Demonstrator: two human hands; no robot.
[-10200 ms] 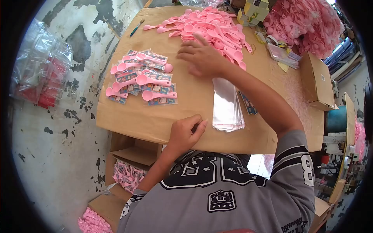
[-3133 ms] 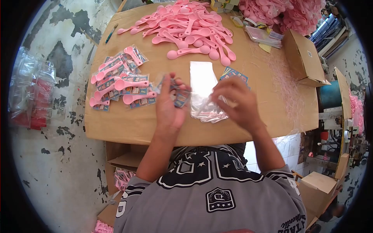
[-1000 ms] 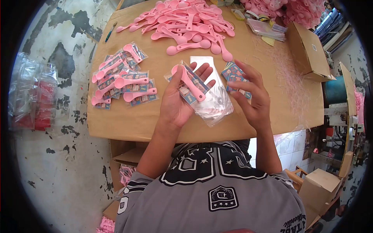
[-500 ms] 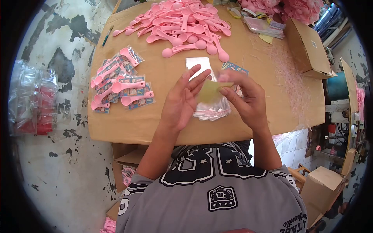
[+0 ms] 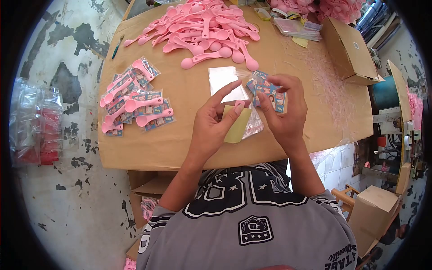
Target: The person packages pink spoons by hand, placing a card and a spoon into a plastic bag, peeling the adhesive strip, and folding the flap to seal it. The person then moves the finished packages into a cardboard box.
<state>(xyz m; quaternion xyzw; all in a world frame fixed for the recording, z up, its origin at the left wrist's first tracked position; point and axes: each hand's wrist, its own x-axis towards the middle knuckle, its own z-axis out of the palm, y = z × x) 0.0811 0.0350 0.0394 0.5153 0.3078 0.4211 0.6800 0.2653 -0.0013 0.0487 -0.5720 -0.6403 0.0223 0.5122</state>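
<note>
A yellowish-green slip of paper is pinched between the thumb and fingers of my left hand, above the clear plastic bags. My right hand is raised just to the right, its thumb and fingers apart and nothing between them. Close behind its thumb lie printed blue cards on the brown table. A large heap of pink spoons covers the table's far side. On the left sit several bagged pink spoons with cards.
The table is covered in brown paper. A green pen lies at its left edge. An open cardboard box stands at the right, beside pink plastic strands. Stacked bags and tape lie at the back right.
The yellowish-green slip has passed from my right hand to my left. My right hand has let go and opened. The view has shifted slightly, and more of the blue cards shows.
</note>
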